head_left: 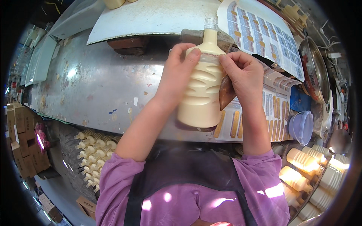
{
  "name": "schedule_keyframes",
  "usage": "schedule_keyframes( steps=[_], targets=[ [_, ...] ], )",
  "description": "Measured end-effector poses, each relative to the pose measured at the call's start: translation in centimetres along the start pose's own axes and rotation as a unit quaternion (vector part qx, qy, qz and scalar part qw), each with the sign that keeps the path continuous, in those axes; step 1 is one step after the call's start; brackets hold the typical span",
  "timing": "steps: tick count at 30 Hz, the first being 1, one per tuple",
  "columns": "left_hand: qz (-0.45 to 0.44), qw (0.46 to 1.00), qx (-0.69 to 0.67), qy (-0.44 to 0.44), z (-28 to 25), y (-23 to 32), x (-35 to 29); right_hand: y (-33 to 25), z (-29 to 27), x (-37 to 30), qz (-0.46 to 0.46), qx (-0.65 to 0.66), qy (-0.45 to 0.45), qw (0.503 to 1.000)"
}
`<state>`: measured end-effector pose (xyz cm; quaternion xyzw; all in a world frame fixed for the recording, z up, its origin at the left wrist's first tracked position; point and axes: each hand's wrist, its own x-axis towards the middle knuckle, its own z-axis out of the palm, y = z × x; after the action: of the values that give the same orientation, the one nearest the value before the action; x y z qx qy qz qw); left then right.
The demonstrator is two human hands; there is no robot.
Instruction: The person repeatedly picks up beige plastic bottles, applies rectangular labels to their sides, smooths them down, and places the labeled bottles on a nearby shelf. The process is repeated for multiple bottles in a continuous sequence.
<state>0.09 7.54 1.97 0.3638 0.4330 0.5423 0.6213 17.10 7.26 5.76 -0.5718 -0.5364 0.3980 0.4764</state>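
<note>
Bottle [201,88], neck toward twelve o'clock, gripped by left hand [179,67]; clear label [210,57] pinched by right hand [243,71], probably best kept level and smoothed outward slowly.

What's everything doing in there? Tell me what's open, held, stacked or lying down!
Cream bottle: uncapped, held.
Left hand: closed around the bottle's shoulder.
Right hand: curled, thumb at the bottle's shoulder.
Lilac bucket: open, no lid seen.
Upper label sheet: spread out, overlapping another.
Cardboard boxes: stacked.
Bottles at lower right: lying on their sides.
</note>
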Motion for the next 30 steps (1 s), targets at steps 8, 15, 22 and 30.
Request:
schedule_keyframes(
  steps=[8, 15, 22, 30],
  targets=[
    [0.001, 1.000, 0.014, 0.005, 0.0, -0.2, 0.2, 0.4, -0.3, 0.1, 0.021, 0.022, -0.011, 0.999],
    [0.055, 0.992, 0.115, -0.011, -0.1, -0.2, 0.1, 2.9, -1.8, 0.5, 0.011, 0.047, -0.016, 0.999],
    [0.033, 0.987, 0.154, -0.040, 0.3, 0.5, 0.0, 3.4, -1.3, 0.6, 0.087, 0.182, -0.077, 0.976],
    [0.003, 0.994, 0.098, -0.038, 0.5, 0.4, 0.2, 3.6, -0.2, 0.3, 0.068, 0.098, -0.049, 0.992]
  ],
)
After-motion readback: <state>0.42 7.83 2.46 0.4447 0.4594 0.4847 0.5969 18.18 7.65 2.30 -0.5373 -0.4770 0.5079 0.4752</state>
